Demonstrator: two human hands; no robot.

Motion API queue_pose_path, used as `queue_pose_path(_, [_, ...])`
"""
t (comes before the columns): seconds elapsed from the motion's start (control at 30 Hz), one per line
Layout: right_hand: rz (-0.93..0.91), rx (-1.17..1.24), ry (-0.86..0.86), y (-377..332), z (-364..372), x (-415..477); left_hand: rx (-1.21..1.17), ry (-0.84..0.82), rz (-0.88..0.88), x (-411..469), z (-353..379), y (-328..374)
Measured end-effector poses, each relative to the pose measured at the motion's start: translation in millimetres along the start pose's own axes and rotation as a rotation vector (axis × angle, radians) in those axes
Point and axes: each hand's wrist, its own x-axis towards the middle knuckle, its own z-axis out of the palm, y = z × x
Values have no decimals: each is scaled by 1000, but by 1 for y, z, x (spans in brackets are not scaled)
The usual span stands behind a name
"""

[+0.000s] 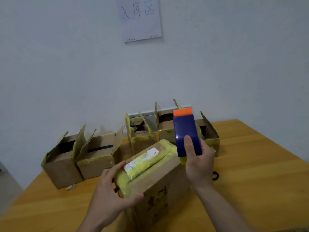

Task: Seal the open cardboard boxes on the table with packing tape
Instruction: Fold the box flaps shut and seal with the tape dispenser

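Front box sits mid-table, flaps down, yellow tape along top seam, white label on tape. Left hand grips box's near-left corner: thumb on side, fingers over top edge. Right hand wraps dispenser, thumb on blue face, orange end up and away. Dispenser is at box's far-right corner; contact with box unclear. Open boxes stand in row behind, flaps up, by wall. Black ring lies just right of right hand. Paper sheet on wall.
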Motion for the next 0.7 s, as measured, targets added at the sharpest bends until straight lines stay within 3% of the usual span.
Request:
queue_pose_path(0.2, [-68,-23,135,-11,-41,9,67,103,133,7,26,42])
queue_pose_path(0.4, [-152,-122,299,-21,-99,25,-162,107,137,35,89,98])
queue_pose_path(0.53, [-59,-202,406,-4,-142,18,-342,44,72,51,154,133])
queue_pose_path(0.7, [71,-344,449,24,-186,-3,-242,-33,55,57,228,169])
